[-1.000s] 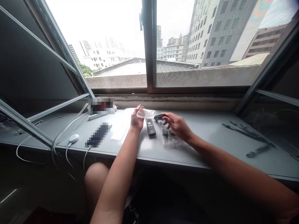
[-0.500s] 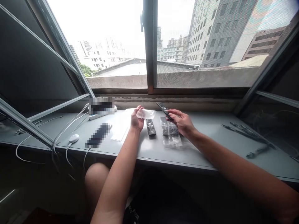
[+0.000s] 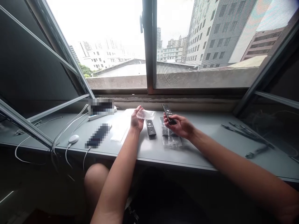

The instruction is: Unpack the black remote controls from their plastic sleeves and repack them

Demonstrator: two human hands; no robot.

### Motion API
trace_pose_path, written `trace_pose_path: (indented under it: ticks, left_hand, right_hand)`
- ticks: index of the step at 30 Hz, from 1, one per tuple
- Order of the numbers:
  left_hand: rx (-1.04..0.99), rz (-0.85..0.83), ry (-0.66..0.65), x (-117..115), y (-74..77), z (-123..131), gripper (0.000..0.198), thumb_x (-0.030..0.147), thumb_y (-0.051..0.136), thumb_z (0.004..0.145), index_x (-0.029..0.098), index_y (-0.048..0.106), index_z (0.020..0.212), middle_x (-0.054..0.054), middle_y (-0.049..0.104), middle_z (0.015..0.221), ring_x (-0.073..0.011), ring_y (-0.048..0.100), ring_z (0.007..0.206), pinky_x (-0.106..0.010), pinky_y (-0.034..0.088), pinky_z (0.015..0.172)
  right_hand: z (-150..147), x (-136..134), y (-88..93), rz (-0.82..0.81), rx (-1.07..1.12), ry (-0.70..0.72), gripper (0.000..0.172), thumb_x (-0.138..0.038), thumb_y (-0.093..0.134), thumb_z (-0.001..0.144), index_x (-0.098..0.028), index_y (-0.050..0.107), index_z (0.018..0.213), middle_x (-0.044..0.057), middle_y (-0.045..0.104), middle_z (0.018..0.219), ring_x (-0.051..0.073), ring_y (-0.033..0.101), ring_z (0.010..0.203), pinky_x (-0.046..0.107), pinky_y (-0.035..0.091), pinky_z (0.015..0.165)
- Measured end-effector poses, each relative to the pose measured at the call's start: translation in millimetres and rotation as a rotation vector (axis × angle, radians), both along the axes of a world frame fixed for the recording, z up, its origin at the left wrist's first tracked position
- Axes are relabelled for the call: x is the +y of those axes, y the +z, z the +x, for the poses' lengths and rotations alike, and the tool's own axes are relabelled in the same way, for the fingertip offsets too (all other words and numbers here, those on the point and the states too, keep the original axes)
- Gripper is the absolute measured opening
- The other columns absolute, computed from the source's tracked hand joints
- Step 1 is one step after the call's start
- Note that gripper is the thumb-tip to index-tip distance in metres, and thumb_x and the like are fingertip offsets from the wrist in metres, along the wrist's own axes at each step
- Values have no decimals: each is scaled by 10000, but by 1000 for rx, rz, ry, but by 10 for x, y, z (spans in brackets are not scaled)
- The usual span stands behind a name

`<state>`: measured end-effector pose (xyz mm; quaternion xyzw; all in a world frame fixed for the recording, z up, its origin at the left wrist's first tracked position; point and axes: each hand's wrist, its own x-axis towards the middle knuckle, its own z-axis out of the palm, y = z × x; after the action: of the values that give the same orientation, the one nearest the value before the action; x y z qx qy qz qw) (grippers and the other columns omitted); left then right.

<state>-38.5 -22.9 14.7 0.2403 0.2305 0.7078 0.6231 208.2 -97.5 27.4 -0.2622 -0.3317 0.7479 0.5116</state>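
My left hand (image 3: pixel 136 119) is raised above the grey sill and pinches a clear plastic bag (image 3: pixel 146 114) by one end. My right hand (image 3: pixel 179 125) is closed round the lower end of a black remote control (image 3: pixel 167 111), which tilts up toward the window. A second black remote (image 3: pixel 150 127) lies flat on the sill between my hands. Under my right hand lie two bagged remotes (image 3: pixel 171 137) in clear plastic.
The grey sill (image 3: pixel 210 137) runs under a wide window. At the left are white cables (image 3: pixel 67 127), a white round puck (image 3: pixel 73 138), a blurred dark device (image 3: pixel 97 135) and a flat clear sheet (image 3: pixel 119 132). Black cable ties (image 3: pixel 247 133) lie at the right.
My right hand has lifted a black remote off the bagged pile, raised it and turned it upright toward the window. My left hand has kept still with the bag.
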Motion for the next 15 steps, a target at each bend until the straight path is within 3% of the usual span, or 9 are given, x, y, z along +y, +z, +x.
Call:
trace_pose_path:
  ticks: [4, 6, 9, 12, 15]
  left_hand:
    - [3, -14, 8, -16, 20, 7, 347, 225, 813, 851, 185, 751, 1190, -52, 758, 1001, -155, 723, 879, -254, 565, 789]
    - [2, -18, 11, -18, 24, 9, 316, 225, 807, 856, 176, 758, 1165, -57, 757, 1007, -153, 720, 879, -249, 558, 784]
    - [10, -5, 11, -16, 22, 10, 296, 233, 813, 856, 171, 765, 1142, -60, 755, 1013, -154, 717, 884, -247, 551, 776]
    - [19, 3, 9, -12, 14, 7, 309, 236, 821, 847, 178, 763, 1145, -52, 753, 1003, -151, 713, 875, -249, 552, 767]
    - [16, 9, 5, -2, 0, 0, 314, 236, 828, 844, 174, 762, 1144, -51, 754, 1002, -144, 710, 865, -246, 553, 759]
  right_hand:
    - [-45, -19, -10, 22, -39, 12, 218, -87, 628, 930, -187, 732, 1094, 90, 730, 1075, 163, 628, 748, 273, 611, 613]
    - [-60, -18, -4, 5, -35, 13, 145, -185, 618, 996, -192, 726, 1092, 82, 717, 1013, 154, 581, 681, 259, 551, 535]
    - [-62, -21, 15, -29, -29, 77, 300, -389, 517, 1095, -181, 733, 1103, 78, 690, 917, 149, 507, 597, 260, 485, 460]
    - [-56, -27, 23, -24, -51, 112, 366, -405, 464, 1114, -173, 746, 1133, 66, 675, 878, 145, 486, 568, 262, 472, 446]
    - [-55, -21, 4, 7, -46, 78, 336, -441, 556, 1091, -170, 751, 1130, 63, 671, 871, 158, 565, 639, 276, 546, 506]
